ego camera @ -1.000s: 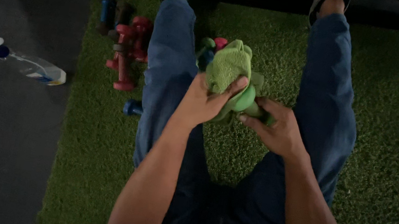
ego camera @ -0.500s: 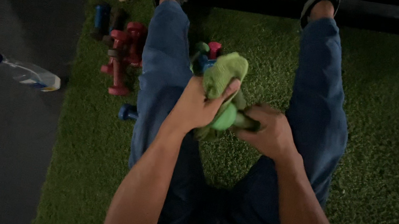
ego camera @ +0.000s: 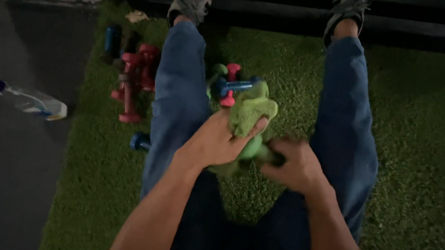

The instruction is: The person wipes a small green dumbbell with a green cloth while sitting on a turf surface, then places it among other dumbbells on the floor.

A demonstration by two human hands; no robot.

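I sit on green artificial turf [ego camera: 430, 155] with my legs in blue jeans stretched forward. My left hand [ego camera: 217, 139] grips a light green cloth [ego camera: 250, 110] bunched over one end of a small green dumbbell [ego camera: 258, 149]. My right hand [ego camera: 294, 165] closes around the dumbbell's other end. Both hands meet between my thighs, just above the turf. Most of the dumbbell is hidden by the cloth and my fingers.
Pink and blue small dumbbells [ego camera: 233, 84] lie between my knees. A pile of red dumbbells [ego camera: 133, 76] and a blue one [ego camera: 139, 141] lie left of my left leg. A spray bottle [ego camera: 8, 93] lies on the dark floor to the left. A dark bench edge [ego camera: 434, 31] runs past my shoes.
My hands with the cloth and green dumbbell have dropped lower and closer to me. The cloth is now bunched tighter over the dumbbell's end. The view has tilted slightly.
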